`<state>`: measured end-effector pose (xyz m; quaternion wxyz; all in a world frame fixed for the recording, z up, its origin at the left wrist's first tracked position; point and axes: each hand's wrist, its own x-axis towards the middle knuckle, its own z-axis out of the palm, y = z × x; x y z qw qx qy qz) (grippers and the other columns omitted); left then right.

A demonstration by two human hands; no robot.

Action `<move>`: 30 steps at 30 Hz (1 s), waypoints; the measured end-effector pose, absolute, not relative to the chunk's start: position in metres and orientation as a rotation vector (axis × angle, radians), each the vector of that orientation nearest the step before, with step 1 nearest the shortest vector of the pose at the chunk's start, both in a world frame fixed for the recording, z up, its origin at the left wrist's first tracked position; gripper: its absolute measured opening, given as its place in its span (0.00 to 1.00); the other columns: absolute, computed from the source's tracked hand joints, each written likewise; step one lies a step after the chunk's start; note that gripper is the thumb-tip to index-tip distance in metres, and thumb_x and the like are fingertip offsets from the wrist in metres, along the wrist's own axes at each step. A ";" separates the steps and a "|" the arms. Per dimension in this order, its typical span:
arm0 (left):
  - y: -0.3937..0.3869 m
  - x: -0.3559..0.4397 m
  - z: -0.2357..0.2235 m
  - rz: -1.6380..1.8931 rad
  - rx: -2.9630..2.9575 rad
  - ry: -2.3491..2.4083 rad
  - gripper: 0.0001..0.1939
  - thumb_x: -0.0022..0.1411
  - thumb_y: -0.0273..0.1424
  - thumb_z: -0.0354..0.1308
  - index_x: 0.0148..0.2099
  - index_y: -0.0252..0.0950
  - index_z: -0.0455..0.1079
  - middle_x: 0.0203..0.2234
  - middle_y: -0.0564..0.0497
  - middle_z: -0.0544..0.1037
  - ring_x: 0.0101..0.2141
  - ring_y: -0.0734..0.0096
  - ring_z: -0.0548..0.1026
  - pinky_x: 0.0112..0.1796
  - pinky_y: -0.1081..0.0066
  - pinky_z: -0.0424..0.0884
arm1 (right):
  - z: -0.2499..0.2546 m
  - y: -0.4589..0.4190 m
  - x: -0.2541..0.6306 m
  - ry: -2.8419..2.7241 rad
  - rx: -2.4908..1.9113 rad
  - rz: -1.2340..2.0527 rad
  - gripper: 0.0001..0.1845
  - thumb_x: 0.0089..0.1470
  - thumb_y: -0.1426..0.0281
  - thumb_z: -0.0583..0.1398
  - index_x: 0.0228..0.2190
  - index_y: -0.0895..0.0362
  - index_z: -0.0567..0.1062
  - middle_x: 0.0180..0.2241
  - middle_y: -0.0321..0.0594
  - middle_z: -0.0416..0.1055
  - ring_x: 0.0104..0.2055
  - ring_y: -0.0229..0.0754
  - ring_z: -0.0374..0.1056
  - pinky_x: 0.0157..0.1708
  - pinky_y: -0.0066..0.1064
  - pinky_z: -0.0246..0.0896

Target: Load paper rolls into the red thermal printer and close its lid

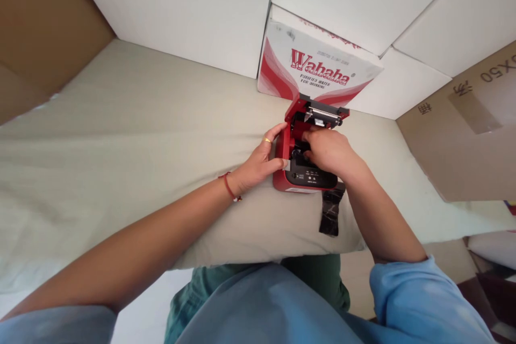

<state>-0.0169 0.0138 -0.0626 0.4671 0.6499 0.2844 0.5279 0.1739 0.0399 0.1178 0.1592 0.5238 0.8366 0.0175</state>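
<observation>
A red and black label printer (314, 177) sits on the pale cloth with its hinged lid (318, 111) raised. My left hand (264, 160) grips the printer's left side, thumb at the front corner and a finger farther back along the edge. Under the thumb shows a small greyish patch. My right hand (328, 151) reaches into the open compartment from the right, fingers bent and closed. Whatever those fingertips hold is hidden inside. A crumpled black strip (331, 212) lies just in front of the printer's right corner.
A white and red water carton (318, 67) stands right behind the lid. White boxes (177, 11) line the back. Brown cardboard boxes stand at the left (44, 32) and right (463, 123). The cloth-covered surface (121, 134) ends at a near edge by my lap.
</observation>
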 end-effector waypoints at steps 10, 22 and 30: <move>0.010 -0.015 -0.054 1.256 1.422 0.636 0.52 0.66 0.44 0.71 0.85 0.49 0.53 0.84 0.42 0.59 0.83 0.38 0.57 0.83 0.36 0.54 | 0.115 0.028 0.208 2.514 1.822 -0.479 0.16 0.66 0.74 0.66 0.54 0.54 0.84 0.49 0.45 0.88 0.46 0.51 0.82 0.47 0.39 0.72; 0.009 -0.015 -0.049 1.219 1.397 0.638 0.52 0.66 0.42 0.71 0.85 0.49 0.52 0.85 0.43 0.58 0.83 0.37 0.57 0.82 0.36 0.58 | 0.110 0.031 0.216 2.628 1.867 -0.716 0.19 0.67 0.71 0.64 0.57 0.56 0.79 0.44 0.45 0.83 0.41 0.50 0.77 0.44 0.42 0.72; 0.007 -0.015 -0.042 1.216 1.401 0.646 0.52 0.65 0.42 0.70 0.84 0.48 0.53 0.86 0.43 0.56 0.84 0.38 0.56 0.83 0.37 0.55 | 0.158 -0.041 0.293 2.829 1.617 -1.908 0.19 0.68 0.49 0.72 0.54 0.43 0.89 0.38 0.42 0.85 0.30 0.45 0.74 0.28 0.36 0.68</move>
